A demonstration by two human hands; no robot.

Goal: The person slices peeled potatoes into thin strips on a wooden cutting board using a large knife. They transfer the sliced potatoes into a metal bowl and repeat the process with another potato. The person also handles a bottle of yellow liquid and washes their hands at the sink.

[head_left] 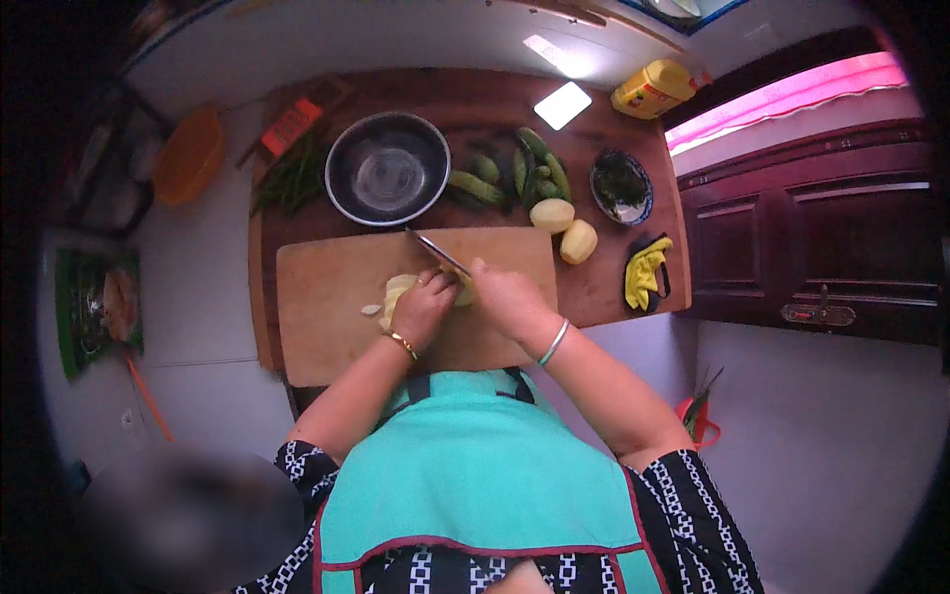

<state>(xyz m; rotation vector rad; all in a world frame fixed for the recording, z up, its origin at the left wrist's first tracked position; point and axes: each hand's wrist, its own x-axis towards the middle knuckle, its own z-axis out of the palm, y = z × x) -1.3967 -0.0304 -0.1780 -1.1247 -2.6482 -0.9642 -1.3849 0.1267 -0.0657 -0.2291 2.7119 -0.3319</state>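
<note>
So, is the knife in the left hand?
No, the right hand holds the knife, while the left hand rests on the pale slices.

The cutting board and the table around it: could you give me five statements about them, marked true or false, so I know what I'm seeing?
1. The right hand holds a knife. True.
2. The left hand is inside the metal bowl. False: it is at the pale slices on the cutting board.
3. The metal bowl stands just beyond the cutting board. True.
4. The two peeled potatoes lie at the far left end of the table. False: they are by the board's far right corner.
5. The yellow cloth is on the right part of the table. True.
</note>
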